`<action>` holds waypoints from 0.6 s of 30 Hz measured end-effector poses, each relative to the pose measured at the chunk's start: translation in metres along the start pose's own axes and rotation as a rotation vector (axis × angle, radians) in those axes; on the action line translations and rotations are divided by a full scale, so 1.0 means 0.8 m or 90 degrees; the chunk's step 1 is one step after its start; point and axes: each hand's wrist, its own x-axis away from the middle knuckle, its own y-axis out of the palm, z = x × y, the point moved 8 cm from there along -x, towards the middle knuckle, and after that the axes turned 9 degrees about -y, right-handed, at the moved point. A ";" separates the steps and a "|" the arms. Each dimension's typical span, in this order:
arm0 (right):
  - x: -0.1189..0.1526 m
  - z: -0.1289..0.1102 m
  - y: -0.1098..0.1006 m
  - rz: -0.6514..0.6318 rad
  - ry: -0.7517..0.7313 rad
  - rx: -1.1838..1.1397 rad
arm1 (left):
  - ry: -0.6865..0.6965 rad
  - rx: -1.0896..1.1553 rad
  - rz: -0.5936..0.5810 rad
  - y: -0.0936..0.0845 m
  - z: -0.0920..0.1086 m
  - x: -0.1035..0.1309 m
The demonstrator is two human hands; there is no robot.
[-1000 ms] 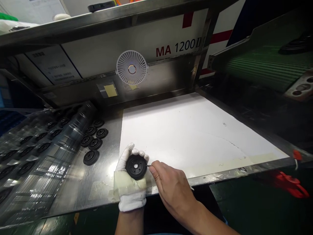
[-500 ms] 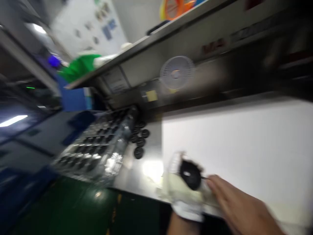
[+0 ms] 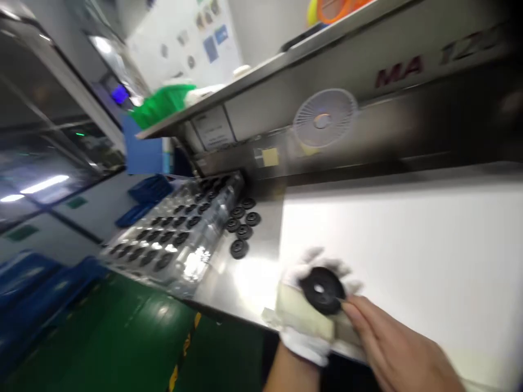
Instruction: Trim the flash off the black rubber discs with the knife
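Note:
A black round plastic disc (image 3: 324, 291) with a small hole at its centre lies in my left hand (image 3: 304, 313), which wears a white and cream glove. The gloved fingers show beyond the far rim of the disc, lightly curled and blurred. My right hand (image 3: 402, 345) is bare, with thumb and forefinger pinched together at the disc's right rim. Whether the pinch is on the rim or on something thin is too small to make out. Both hands are over the front edge of the white work sheet (image 3: 400, 234).
Several similar black discs (image 3: 244, 232) lie on the metal bench (image 3: 253, 272) to the left. Beyond them stands a clear plastic tray (image 3: 186, 267) with rows of black parts. A round white fan (image 3: 326, 117) is at the back, under a shelf (image 3: 269, 71). Blue bins (image 3: 36, 283) sit at far left.
The view has shifted, so the bench and tray appear further right. The disc now faces me more fully. A thin dark line between my right fingertips and the disc no longer shows.

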 end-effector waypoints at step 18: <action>0.010 -0.037 0.003 -0.147 0.082 0.036 | 0.062 -0.080 0.191 -0.016 0.010 0.012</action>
